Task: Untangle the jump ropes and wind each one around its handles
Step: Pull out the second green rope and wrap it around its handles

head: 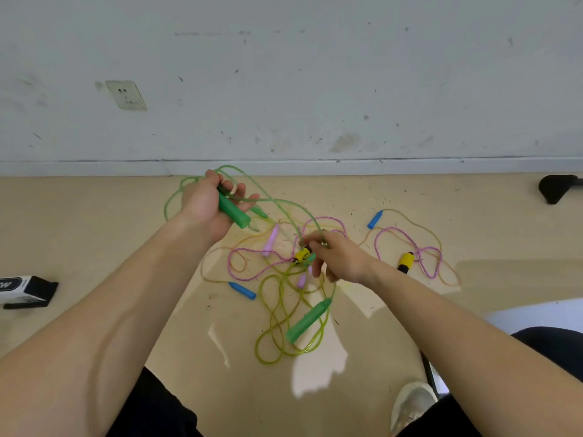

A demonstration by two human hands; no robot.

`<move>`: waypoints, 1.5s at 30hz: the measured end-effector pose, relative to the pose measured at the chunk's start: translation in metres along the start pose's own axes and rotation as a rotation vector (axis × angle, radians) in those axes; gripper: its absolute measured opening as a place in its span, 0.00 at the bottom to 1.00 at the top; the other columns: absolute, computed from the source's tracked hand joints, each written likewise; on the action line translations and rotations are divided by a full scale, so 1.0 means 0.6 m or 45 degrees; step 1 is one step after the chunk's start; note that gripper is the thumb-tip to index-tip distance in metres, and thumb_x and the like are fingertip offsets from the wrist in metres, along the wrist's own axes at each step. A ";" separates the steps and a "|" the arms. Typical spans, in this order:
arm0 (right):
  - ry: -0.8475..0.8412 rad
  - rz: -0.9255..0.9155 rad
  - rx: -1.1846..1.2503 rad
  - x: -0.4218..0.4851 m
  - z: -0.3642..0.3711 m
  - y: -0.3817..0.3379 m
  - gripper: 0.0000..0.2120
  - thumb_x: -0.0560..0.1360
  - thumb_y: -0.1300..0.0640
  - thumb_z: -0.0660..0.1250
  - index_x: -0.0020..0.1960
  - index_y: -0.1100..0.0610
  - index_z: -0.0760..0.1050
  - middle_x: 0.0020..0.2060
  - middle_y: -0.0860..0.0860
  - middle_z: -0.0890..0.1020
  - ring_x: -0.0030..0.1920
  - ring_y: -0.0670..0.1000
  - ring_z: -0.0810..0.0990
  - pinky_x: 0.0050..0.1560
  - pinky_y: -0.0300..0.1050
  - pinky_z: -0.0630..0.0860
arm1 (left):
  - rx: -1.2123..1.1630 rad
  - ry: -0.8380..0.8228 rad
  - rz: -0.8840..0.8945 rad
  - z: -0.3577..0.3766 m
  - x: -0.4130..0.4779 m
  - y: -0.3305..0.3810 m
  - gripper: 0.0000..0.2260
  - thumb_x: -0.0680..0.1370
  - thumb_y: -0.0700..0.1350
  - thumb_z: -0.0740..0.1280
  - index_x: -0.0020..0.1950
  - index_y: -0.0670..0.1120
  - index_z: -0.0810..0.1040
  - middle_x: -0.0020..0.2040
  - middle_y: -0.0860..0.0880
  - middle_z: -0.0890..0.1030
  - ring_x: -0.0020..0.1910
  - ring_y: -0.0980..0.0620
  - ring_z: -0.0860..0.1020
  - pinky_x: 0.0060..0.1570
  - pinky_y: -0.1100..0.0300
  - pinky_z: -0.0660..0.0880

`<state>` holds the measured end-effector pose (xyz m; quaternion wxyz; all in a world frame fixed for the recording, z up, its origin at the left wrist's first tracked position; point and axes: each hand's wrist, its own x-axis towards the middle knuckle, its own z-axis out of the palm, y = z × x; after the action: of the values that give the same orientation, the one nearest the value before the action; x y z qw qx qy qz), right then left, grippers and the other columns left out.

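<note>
**A:** What is the left hand (206, 205) doing?

**B:** It is hovering above the floor (94, 234), close to the foot of the wall (315, 89). Its fingers (239, 190) are curling round one green handle (234, 212). Several loops of the green rope (274, 200) are hanging from the same grip.

**A:** And the right hand (340, 258)?

**B:** It is reaching down into the middle of the tangle. Its fingers are bending inward and seem to be pinching the green rope, where the strand arching over from the left hand is coming down. The fingertips are sitting just beside a yellow handle (301, 254), but I cannot tell whether they are touching it.

**A:** Where is the rest of the green rope lying?

**B:** It is sprawling on the floor in loose loops, nearer the person. The second green handle (307, 320) is lying across those loops.

**A:** What else is lying in the heap?

**B:** A pink speckled rope (417, 247) is winding through it and out to the right, where another yellow handle (404, 261) is resting. Two lilac handles are showing, one (271, 239) left of the right hand and one (302, 279) partly under it. Two blue handles are lying well apart, one (374, 219) at the far side and one (242, 290) at the near left. A thin amber rope is trailing around them.

**A:** Is anything lying outside the heap?

**B:** A black-and-white box (25, 290) is sitting on the floor at the left. A pale shoe (413, 402) is showing at the bottom right.
</note>
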<state>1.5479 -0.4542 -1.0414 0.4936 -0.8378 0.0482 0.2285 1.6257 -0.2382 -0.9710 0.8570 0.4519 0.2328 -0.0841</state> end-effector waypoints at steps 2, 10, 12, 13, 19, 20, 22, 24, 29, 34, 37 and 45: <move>0.139 -0.028 0.057 -0.002 -0.008 -0.011 0.10 0.84 0.52 0.55 0.58 0.50 0.73 0.34 0.50 0.74 0.23 0.43 0.67 0.24 0.37 0.65 | 0.286 0.071 0.072 -0.015 0.014 0.006 0.13 0.86 0.48 0.55 0.46 0.43 0.71 0.41 0.46 0.77 0.39 0.46 0.81 0.34 0.48 0.82; 0.004 0.128 0.757 -0.012 -0.036 -0.054 0.11 0.80 0.67 0.54 0.48 0.59 0.74 0.29 0.51 0.68 0.25 0.47 0.58 0.25 0.37 0.53 | 1.838 -0.224 -0.139 -0.036 0.001 -0.048 0.15 0.85 0.47 0.59 0.63 0.36 0.69 0.59 0.38 0.73 0.48 0.41 0.83 0.36 0.48 0.83; -0.007 0.109 0.880 -0.017 -0.038 -0.066 0.13 0.79 0.68 0.54 0.50 0.62 0.77 0.32 0.54 0.73 0.27 0.49 0.65 0.26 0.39 0.59 | 1.987 -0.271 -0.160 -0.034 -0.004 -0.059 0.15 0.84 0.47 0.60 0.59 0.34 0.71 0.56 0.35 0.76 0.48 0.39 0.84 0.40 0.46 0.84; -0.023 0.098 0.939 -0.019 -0.039 -0.071 0.13 0.78 0.68 0.55 0.51 0.63 0.78 0.34 0.55 0.76 0.28 0.50 0.69 0.28 0.40 0.64 | 1.986 -0.306 -0.189 -0.033 -0.006 -0.064 0.16 0.84 0.48 0.60 0.58 0.33 0.73 0.55 0.34 0.79 0.47 0.38 0.84 0.42 0.46 0.84; -0.208 0.028 1.496 -0.033 -0.040 -0.094 0.15 0.77 0.65 0.57 0.62 0.65 0.73 0.46 0.57 0.77 0.40 0.54 0.80 0.44 0.47 0.79 | 1.384 -0.702 -0.296 -0.003 -0.036 -0.105 0.16 0.85 0.51 0.59 0.58 0.42 0.80 0.56 0.44 0.85 0.56 0.46 0.83 0.56 0.49 0.79; -0.213 0.017 1.596 -0.034 -0.041 -0.098 0.14 0.77 0.64 0.57 0.61 0.64 0.72 0.46 0.58 0.77 0.41 0.55 0.80 0.45 0.47 0.79 | 1.272 -0.741 -0.293 0.004 -0.043 -0.112 0.14 0.85 0.49 0.58 0.57 0.42 0.80 0.55 0.44 0.85 0.56 0.46 0.83 0.55 0.51 0.78; -0.181 -0.014 1.753 -0.033 -0.043 -0.103 0.13 0.77 0.62 0.57 0.59 0.63 0.72 0.45 0.58 0.77 0.42 0.56 0.80 0.47 0.47 0.78 | 1.024 -0.777 -0.342 0.013 -0.053 -0.120 0.14 0.86 0.45 0.55 0.57 0.40 0.78 0.53 0.40 0.85 0.54 0.44 0.84 0.50 0.55 0.78; -0.101 -0.061 1.821 -0.027 -0.047 -0.103 0.12 0.78 0.61 0.57 0.58 0.64 0.73 0.44 0.59 0.78 0.43 0.58 0.80 0.46 0.48 0.79 | 0.862 -0.823 -0.432 0.013 -0.060 -0.120 0.16 0.86 0.46 0.53 0.58 0.38 0.77 0.51 0.37 0.84 0.52 0.40 0.84 0.49 0.54 0.79; 0.145 -0.068 1.685 -0.013 -0.067 -0.087 0.12 0.79 0.60 0.59 0.58 0.64 0.74 0.47 0.59 0.80 0.48 0.60 0.81 0.49 0.50 0.80 | 0.867 -0.951 -0.516 0.012 -0.073 -0.112 0.16 0.85 0.48 0.56 0.58 0.37 0.76 0.41 0.43 0.79 0.40 0.42 0.81 0.48 0.46 0.79; 0.232 -0.033 0.891 -0.012 -0.072 -0.076 0.18 0.77 0.64 0.58 0.65 0.59 0.74 0.53 0.55 0.84 0.48 0.57 0.83 0.45 0.48 0.80 | 0.983 -1.072 -0.494 0.016 -0.082 -0.114 0.11 0.85 0.44 0.57 0.55 0.40 0.76 0.39 0.46 0.76 0.34 0.49 0.76 0.38 0.54 0.78; 0.159 0.065 0.090 -0.014 -0.078 -0.071 0.23 0.75 0.68 0.55 0.66 0.54 0.74 0.49 0.54 0.83 0.40 0.54 0.78 0.35 0.40 0.73 | 1.067 -1.105 -0.452 0.013 -0.079 -0.112 0.08 0.85 0.40 0.58 0.51 0.40 0.76 0.40 0.46 0.75 0.35 0.50 0.76 0.38 0.56 0.77; -0.204 -0.353 -0.577 -0.024 -0.053 -0.071 0.25 0.73 0.59 0.70 0.67 0.44 0.74 0.71 0.44 0.68 0.67 0.47 0.68 0.66 0.45 0.67 | 1.302 -1.250 -0.478 0.003 -0.066 -0.090 0.07 0.82 0.40 0.63 0.48 0.40 0.78 0.40 0.46 0.78 0.39 0.49 0.79 0.44 0.53 0.77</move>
<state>1.5589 -0.4620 -0.9880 0.3224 -0.9046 -0.1585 0.2292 1.5724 -0.2737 -0.9912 0.5157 0.6583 -0.1728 -0.5203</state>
